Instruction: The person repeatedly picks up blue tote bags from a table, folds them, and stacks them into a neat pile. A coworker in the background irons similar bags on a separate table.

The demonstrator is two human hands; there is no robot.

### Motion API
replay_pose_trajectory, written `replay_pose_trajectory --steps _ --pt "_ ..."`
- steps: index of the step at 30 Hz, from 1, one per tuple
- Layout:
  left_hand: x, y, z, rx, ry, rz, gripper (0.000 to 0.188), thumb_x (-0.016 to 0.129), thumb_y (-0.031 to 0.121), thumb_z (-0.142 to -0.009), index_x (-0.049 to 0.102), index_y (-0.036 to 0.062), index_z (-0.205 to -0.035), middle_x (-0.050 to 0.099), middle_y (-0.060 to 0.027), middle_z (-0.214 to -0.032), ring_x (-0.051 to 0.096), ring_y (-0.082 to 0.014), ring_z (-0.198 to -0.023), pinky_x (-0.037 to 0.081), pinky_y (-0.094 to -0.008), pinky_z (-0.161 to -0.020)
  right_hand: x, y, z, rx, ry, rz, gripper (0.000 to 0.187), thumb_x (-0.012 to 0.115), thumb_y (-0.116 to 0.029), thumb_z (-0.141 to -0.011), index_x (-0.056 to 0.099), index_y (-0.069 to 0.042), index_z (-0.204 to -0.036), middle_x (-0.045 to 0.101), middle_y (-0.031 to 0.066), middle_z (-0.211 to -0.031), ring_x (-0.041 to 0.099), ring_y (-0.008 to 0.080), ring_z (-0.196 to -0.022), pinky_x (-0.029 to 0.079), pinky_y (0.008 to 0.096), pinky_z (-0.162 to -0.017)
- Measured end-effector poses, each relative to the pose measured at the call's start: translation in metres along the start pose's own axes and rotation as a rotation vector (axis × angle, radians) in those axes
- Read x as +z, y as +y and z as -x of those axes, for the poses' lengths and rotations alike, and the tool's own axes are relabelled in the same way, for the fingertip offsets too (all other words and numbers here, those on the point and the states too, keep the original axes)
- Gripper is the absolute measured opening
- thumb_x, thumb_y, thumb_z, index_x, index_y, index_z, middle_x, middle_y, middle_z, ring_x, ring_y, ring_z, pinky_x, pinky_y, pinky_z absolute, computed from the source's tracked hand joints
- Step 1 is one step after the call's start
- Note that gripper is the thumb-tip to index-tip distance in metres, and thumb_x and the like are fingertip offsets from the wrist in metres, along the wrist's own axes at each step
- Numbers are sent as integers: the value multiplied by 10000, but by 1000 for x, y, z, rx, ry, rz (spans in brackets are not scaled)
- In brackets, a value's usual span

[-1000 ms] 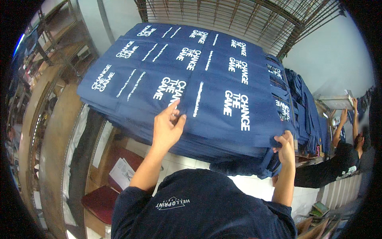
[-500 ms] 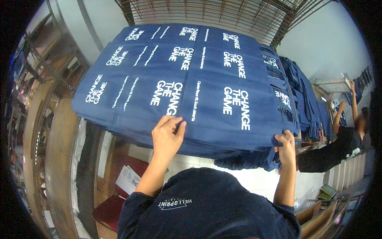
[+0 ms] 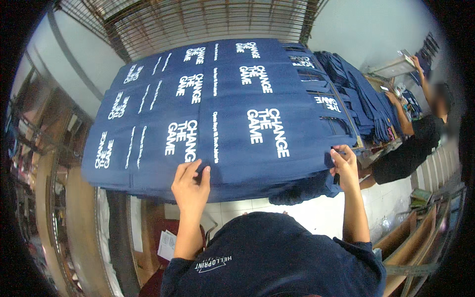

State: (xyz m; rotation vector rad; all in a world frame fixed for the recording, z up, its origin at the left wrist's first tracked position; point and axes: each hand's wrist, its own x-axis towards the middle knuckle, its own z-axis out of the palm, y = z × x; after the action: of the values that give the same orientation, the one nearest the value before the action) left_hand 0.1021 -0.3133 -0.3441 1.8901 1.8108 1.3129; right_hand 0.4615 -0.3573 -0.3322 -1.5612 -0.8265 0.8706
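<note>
A wide stack of navy-blue fabric sheets [image 3: 229,163] with white lettering printed in rows covers the table in front of me. My left hand [image 3: 191,185] is at the near edge of the top sheet, just below a printed block. Its fingers are bent but apart from the thumb, with nothing visible between them. By the stack's near right corner, my right hand [image 3: 345,166] is closed around a small dark object [image 3: 336,177], whose kind I cannot make out. The fingers hide most of it.
Cut navy pieces [image 3: 354,94] lie piled at the stack's right. Beyond them another person [image 3: 408,161] in dark clothes reaches toward a shelf. A wire rack [image 3: 213,22] stands behind the table. Long wooden boards [image 3: 79,222] run along the left, near papers [image 3: 167,244] on a dark red surface.
The view has shifted, so the stack appears farther left and lower. My left hand's thumb and fingers have spread apart. My right hand remains near the right corner, its dark object now showing more clearly.
</note>
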Motion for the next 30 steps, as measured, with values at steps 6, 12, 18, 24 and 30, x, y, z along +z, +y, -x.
replay_pose_trajectory --steps 6,12,18,24,30 --pt "-18 -1 12 112 98 -66 323 709 134 -686 625 40 -983 578 -94 -874 550 -212 -717 443 -283 -563 -35 16 0 -108 133 29 251 606 -278 -844 505 -90 -712 494 -21 -529 411 29 -385 293 167 -348" --pt "-56 -35 28 321 101 -162 314 703 79 -672 619 13 -967 578 -104 -832 528 -195 -664 392 -272 -499 -97 50 -28 -270 439 -342 206 594 -228 -856 482 -135 -710 431 -67 -527 340 4 -377 235 156 -341" --pt "-92 -18 9 401 61 -327 315 694 64 -661 609 -10 -955 576 -116 -781 531 -228 -653 402 -300 -518 -174 131 -73 23 777 -543 216 619 -302 -804 479 -169 -707 386 -68 -528 342 44 -408 260 194 -371" --pt "-105 25 5 605 -29 -410 334 697 80 -644 609 -7 -954 568 -115 -748 535 -252 -627 410 -329 -532 -235 285 -74 499 715 -422 248 610 -312 -768 451 -125 -736 409 5 -494 356 115 -356 257 276 -319" --pt "-122 58 42 575 -165 -575 335 709 127 -632 615 24 -937 542 -89 -692 514 -258 -567 384 -341 -491 -318 489 -37 894 -263 1004 378 632 -356 -781 616 22 -782 640 163 -710 621 230 -517 501 347 -458"
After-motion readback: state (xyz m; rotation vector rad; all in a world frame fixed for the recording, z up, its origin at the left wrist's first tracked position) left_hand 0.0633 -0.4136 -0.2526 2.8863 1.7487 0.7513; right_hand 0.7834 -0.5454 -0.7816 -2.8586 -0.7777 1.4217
